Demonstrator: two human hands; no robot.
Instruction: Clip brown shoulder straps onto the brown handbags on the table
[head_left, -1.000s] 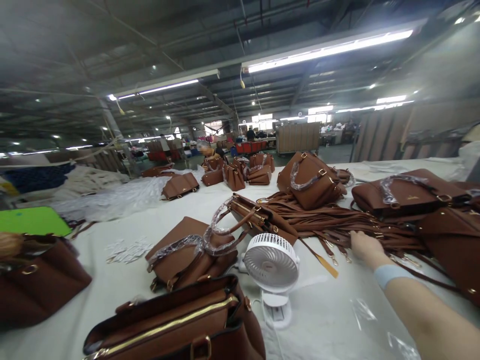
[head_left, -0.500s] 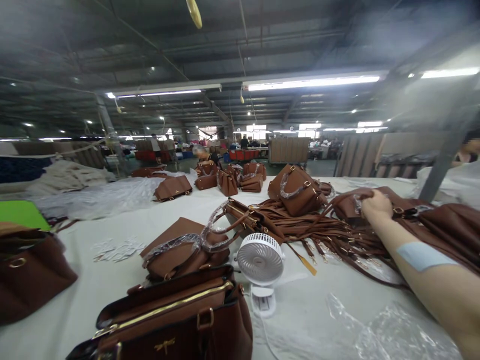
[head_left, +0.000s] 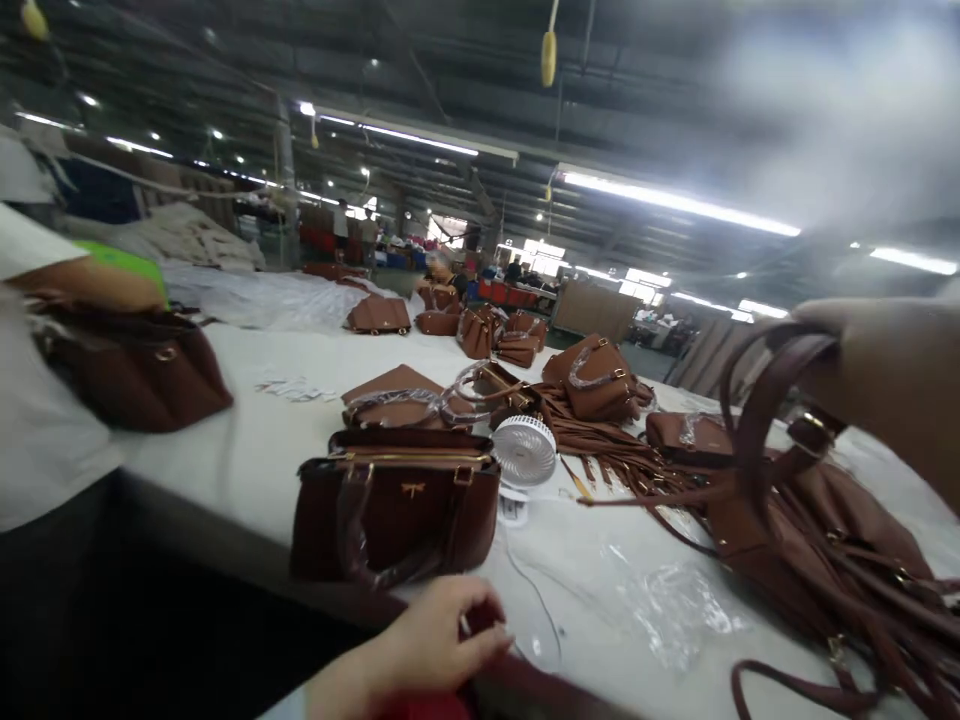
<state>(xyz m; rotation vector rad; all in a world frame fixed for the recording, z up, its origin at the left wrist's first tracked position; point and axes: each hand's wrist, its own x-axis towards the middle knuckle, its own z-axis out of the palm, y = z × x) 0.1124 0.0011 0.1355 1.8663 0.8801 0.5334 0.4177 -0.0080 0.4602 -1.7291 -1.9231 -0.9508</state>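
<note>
At the right edge my right hand [head_left: 851,330], blurred and close to the camera, is closed around a looped brown strap [head_left: 772,440] with a metal buckle. The strap hangs above a heap of brown bags and straps [head_left: 810,560]. Low in the middle, my left hand [head_left: 435,640] is by the table's front edge, fingers loosely curled and thumb apart; nothing can be made out in it. Just beyond it stands a dark brown handbag [head_left: 401,510] with a gold zip and dragonfly emblem, its handle hanging in front.
A small white fan [head_left: 523,450] stands behind the handbag, its cord trailing forward. Crumpled clear plastic [head_left: 679,610] lies right of centre. Several brown bags [head_left: 517,335] stand farther back. At left, a person's white sleeve [head_left: 34,245] and forearm are over another brown bag [head_left: 139,365].
My right hand has come nearer from the heap, lifting the looped strap. My left hand has entered at the bottom. The view has tilted and swung; a person's arm now shows at left.
</note>
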